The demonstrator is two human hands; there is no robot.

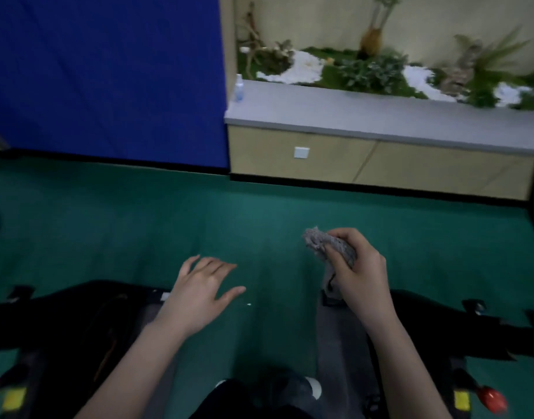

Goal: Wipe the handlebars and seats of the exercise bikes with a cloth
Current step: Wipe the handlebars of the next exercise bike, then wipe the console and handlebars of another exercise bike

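**Head view, items as found**

- Cloth [329, 246]: grey, bunched into a wad, one tail hanging below the fist. It is held in the air above the floor, touching neither bike.
- Right hand [362, 276]: fingers and thumb curled round the cloth, gripping it at mid-height, just above the inner end of the right bike.
- Left hand [199, 293]: palm down, fingers spread and relaxed, holding nothing. It lies over the inner edge of the left bike; whether it touches cannot be told.
- Left bike [78, 313]: a dark black body low on the left. Too dim to tell handlebar from seat.
- Right bike [441, 325]: a black body low on the right, with a yellow label and a red knob [492, 399] near the bottom edge.
- Floor [259, 213]: green, running between the two bikes.
- Ledge [380, 119]: grey top over pale cabinet fronts, well apart from the hands. A small bottle [239, 87] stands on its left end and plants [371, 69] sit behind.
- Blue wall [108, 71]: upper left.

**Step in hand, as judged:** between wipes. The person stands between the bikes with the cloth ready and no surface under it.

**Next move calls for:** choosing one bike, bringing the wad down onto its handlebar or seat, and flattening it for fuller contact. The free hand could steady the frame.
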